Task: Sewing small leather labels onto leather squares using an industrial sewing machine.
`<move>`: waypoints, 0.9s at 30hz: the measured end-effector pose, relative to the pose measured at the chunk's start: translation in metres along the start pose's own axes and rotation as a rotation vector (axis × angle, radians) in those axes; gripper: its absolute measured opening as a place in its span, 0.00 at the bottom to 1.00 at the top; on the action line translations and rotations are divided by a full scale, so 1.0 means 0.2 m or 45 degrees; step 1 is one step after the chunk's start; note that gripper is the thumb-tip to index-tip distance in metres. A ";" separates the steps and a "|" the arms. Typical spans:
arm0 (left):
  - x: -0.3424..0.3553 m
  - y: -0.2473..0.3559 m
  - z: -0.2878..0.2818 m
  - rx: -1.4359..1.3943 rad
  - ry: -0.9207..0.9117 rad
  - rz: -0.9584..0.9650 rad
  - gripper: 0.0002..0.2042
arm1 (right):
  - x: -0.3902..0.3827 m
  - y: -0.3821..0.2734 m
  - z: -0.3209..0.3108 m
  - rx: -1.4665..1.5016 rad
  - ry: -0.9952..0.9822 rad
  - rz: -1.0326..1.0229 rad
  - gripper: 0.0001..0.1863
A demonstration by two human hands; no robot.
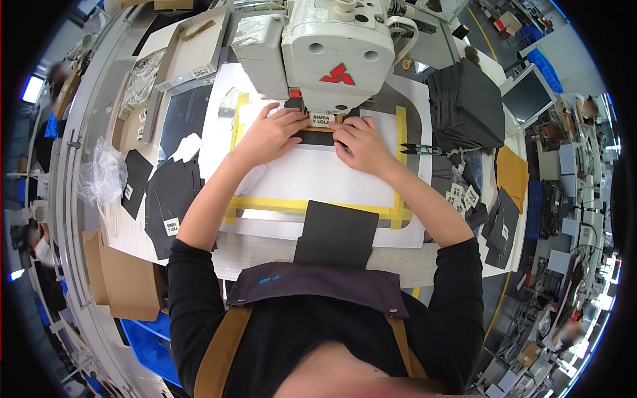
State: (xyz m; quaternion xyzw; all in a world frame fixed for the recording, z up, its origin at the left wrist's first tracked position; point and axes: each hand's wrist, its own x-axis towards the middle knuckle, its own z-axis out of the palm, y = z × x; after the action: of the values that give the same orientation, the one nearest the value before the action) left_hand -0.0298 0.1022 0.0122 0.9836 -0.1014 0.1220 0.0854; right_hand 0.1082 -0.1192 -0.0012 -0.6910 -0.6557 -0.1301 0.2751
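Observation:
Under the head of a white sewing machine (338,53), a white label (320,120) with dark print lies against a narrow strip of black material (316,138). My left hand (269,134) rests flat at the label's left side, fingers stretched toward it and thumb apart. From the right, my right hand (363,144) reaches in with bent fingers, one fingertip at the label's right edge. Something small and dark shows by the right thumb, too hidden to name. White sheeting bordered with yellow tape (298,205) spreads beneath both hands.
A tall stack of black pieces (464,103) stands at right, near green-handled snips (421,149) and loose white labels (463,197). Black pieces (171,199) and a clear plastic bag (103,174) lie left. One black panel (337,233) sits at the front edge.

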 end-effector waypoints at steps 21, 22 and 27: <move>0.15 -0.01 0.05 -0.208 -0.027 0.099 0.15 | 0.00 0.00 0.01 -0.055 -0.073 0.073 0.13; 0.15 -0.01 0.05 -0.194 0.003 0.112 0.14 | 0.00 0.00 0.01 -0.091 -0.065 0.062 0.12; 0.14 -0.02 0.05 -0.066 0.003 0.121 0.13 | 0.01 -0.01 0.01 -0.180 -0.029 0.040 0.11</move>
State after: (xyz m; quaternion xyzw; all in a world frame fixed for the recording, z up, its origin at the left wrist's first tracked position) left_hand -0.0001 0.0981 0.0094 0.9750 -0.1510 0.1244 0.1050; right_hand 0.1052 -0.1161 -0.0010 -0.7203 -0.6370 -0.1639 0.2202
